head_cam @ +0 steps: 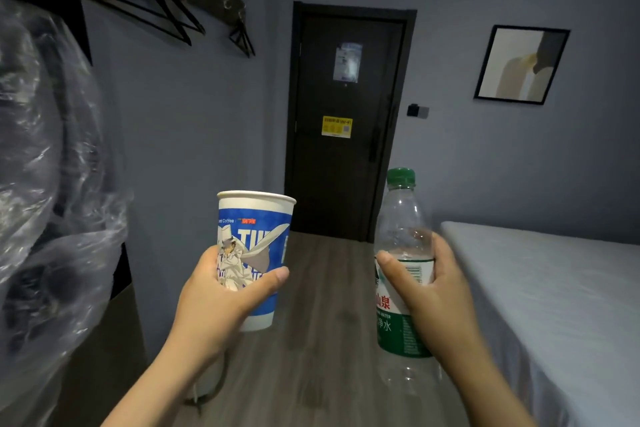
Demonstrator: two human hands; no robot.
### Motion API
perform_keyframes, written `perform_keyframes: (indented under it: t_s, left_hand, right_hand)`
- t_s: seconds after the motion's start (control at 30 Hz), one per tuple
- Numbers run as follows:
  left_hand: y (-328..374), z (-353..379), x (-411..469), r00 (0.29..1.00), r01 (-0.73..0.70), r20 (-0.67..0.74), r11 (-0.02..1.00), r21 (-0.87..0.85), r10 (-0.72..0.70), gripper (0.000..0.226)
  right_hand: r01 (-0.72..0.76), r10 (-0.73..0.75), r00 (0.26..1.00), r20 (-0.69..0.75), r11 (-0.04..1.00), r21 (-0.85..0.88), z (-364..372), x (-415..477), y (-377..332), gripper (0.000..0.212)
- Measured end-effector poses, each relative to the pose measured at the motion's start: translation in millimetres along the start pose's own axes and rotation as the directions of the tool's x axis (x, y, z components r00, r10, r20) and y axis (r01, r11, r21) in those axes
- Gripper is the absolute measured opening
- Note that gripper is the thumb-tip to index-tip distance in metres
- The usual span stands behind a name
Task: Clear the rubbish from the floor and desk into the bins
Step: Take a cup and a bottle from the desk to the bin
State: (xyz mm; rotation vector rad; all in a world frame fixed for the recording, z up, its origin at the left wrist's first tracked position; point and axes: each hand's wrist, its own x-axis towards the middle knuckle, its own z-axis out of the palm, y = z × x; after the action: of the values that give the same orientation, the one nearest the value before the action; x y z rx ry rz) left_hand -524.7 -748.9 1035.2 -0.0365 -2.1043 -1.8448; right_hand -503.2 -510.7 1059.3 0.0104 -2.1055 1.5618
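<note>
Upright, blue-and-white printed paper cup (254,246) gripped by left hand (221,291), clear ribbed plastic bottle with green cap and label (401,218) gripped by right hand (433,291), grey wood-grain floor (325,340) below.

Gripping 1 blue-and-white paper cup (256,236) upright, rim above the grip; gripping 1 clear green-capped bottle (401,218) upright around its label.

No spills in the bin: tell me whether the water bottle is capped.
Capped: the green cap sits on the neck of the bottle; the right hand holds it upright.
</note>
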Motion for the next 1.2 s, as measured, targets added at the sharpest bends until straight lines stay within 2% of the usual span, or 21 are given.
perform_keyframes:
  t_s: [0.2,0.37,0.47,0.7,1.03,1.2]
  left_hand:
    - [-26,39,106,0.999,0.005,-0.053,0.998,0.061,-0.002,0.073]
    - [-62,52,191,0.995,0.040,-0.098,0.996,0.083,-0.032,0.062]
    - [-83,57,235,0.995,0.054,-0.092,0.997,0.059,-0.049,0.069]
    - [-129,59,387,0.994,0.072,-0.082,0.997,-0.008,-0.073,0.083]
    - [-189,78,567,0.989,0.138,-0.045,0.990,-0.018,-0.139,0.079]
    - [-225,111,657,0.986,0.162,-0.051,0.987,0.008,-0.162,0.076]
  right_hand:
    - [0.000,0.000,0.998,0.061,1.000,-0.004,32,113,44,0.050]
    - [-0.039,0.041,0.989,0.140,0.999,-0.018,81,195,87,0.038]
    - [-0.051,0.051,0.985,0.162,0.999,-0.006,108,232,105,0.035]
    - [-0.044,0.047,0.985,0.168,0.999,-0.022,203,352,138,0.043]
    - [-0.114,0.123,0.976,0.182,0.992,-0.059,303,497,203,0.033]
    - [-0.132,0.143,0.976,0.167,0.989,-0.074,339,583,257,0.042]
